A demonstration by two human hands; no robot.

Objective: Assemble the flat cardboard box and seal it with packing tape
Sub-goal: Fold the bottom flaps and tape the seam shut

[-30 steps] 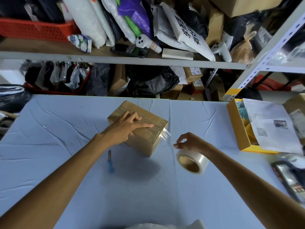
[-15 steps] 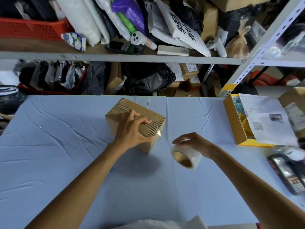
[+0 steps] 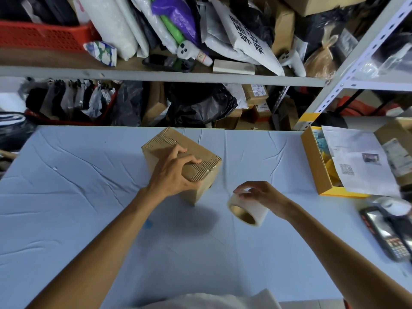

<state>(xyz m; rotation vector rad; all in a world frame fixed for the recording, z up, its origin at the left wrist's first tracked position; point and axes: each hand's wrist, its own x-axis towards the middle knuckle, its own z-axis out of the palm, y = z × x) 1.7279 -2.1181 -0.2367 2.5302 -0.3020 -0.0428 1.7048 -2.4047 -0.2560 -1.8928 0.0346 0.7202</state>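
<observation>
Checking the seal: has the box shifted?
Yes, slightly: the far corner of the box now reaches the far edge of the table, where cloth showed before; lifted or pushed away, cannot tell which.

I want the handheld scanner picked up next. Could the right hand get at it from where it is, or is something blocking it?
Probably yes, once freed. The right hand holds the tape roll, so it must set that down. The scanner lies face up on the table to that side, with bare cloth between.

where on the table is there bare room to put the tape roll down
Free: blue cloth left of the cardboard box, and the near stretch between both forearms. Crowded: right edge, with yellow tray, papers, handheld scanner. Right hand holds tape roll.
</observation>
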